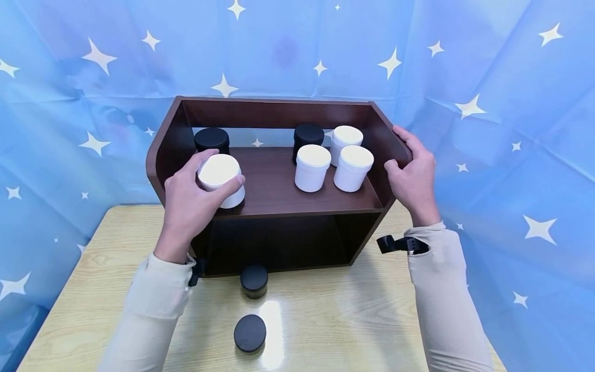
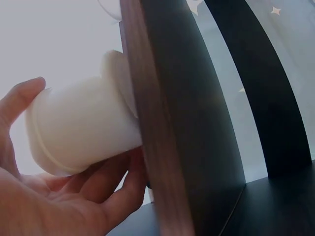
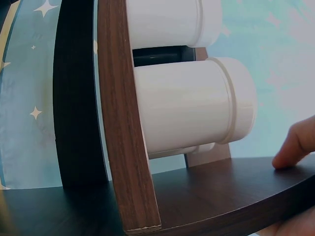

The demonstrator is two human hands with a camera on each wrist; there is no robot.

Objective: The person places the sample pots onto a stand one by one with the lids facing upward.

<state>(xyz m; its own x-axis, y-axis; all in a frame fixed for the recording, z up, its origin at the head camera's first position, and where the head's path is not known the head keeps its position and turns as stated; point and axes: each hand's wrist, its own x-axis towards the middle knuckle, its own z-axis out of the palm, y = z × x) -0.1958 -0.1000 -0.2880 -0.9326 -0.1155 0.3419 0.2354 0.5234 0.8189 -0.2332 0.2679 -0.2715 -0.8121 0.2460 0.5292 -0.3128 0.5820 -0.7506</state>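
My left hand (image 1: 188, 199) grips a white lidded jar (image 1: 222, 178), thumb on one side and fingers round the other. This jar is at the left front of the upper board of a dark brown wooden shelf (image 1: 274, 191). In the left wrist view, the base of the held jar (image 2: 83, 123) is at the board's front edge; whether its weight rests there I cannot tell. With my right hand (image 1: 413, 173) I hold the shelf's right side panel, thumb inside and fingers outside. The right wrist view shows the thumb (image 3: 295, 145) pressing on that panel.
Behind the held jar stands a black jar (image 1: 212, 140). Farther right are another black jar (image 1: 309, 135) and three white jars, one in front (image 1: 312, 169). Two black jars, the nearer (image 1: 250, 333) and the farther (image 1: 254, 280), stand on the light wooden table (image 1: 334, 320) before the shelf.
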